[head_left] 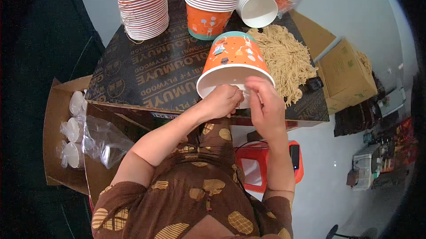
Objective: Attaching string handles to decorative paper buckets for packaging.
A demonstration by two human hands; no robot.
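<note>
An orange paper bucket (237, 54) with a teal base band and white rim lies tipped at the table's near edge, its mouth toward me. My left hand (225, 100) is closed in a pinch at the lower part of the mouth; what its fingers hold is too small to make out. Nearest the right side of the rim is my right hand (266, 105), with bent fingers apart from the thumb and nothing visible between them. Just right of the bucket, a heap of tan cords (286, 59) spreads over the dark plywood tabletop (155, 70).
Behind stand a tall stack of buckets (143, 12), a short upright stack (209, 17) and a tipped stack (258, 9). An open carton (66, 172) with wrapped white items is at left. Right are another carton (348, 74) and a red stool (253, 168).
</note>
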